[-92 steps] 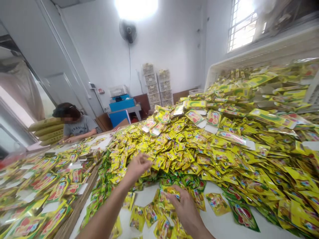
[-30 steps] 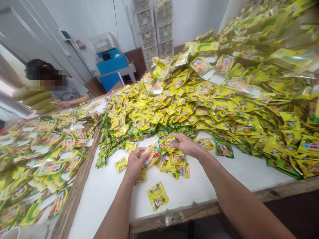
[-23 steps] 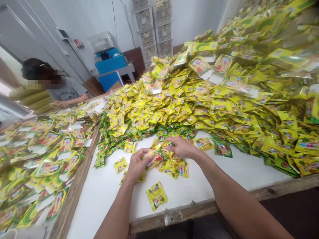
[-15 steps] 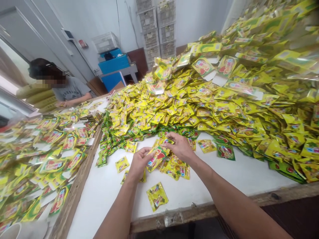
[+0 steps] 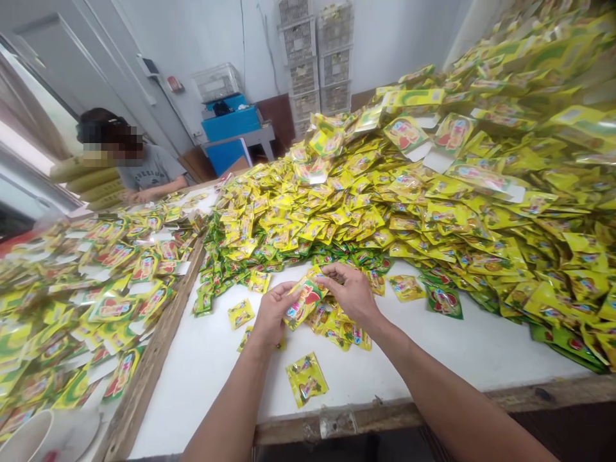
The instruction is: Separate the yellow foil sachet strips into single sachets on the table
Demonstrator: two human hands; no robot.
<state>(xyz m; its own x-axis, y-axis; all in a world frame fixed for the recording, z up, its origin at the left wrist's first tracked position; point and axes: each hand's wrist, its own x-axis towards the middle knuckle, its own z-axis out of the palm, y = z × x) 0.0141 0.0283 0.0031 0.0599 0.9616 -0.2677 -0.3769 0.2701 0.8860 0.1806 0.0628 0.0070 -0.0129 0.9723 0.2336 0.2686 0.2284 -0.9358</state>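
Note:
My left hand (image 5: 270,313) and my right hand (image 5: 350,290) meet over the white table (image 5: 433,346), both pinched on one yellow-green sachet with a red picture (image 5: 304,300). Under and beside my right hand lies a small heap of loose sachets (image 5: 344,327). One single sachet (image 5: 306,380) lies flat near the front edge, and another (image 5: 240,314) lies left of my left hand. Behind my hands rises a huge pile of yellow sachets (image 5: 409,192).
Larger carded packets (image 5: 96,295) cover a second surface at the left, behind a wooden edge (image 5: 154,359). A person in a grey shirt (image 5: 144,173) sits at the far left. Stacked crates (image 5: 317,51) and a blue machine (image 5: 230,122) stand by the back wall. A white bowl (image 5: 43,436) sits at bottom left.
My hands drew back from the big pile to the near part of the table. My right hand came over to the sachet in my left hand and now pinches it too.

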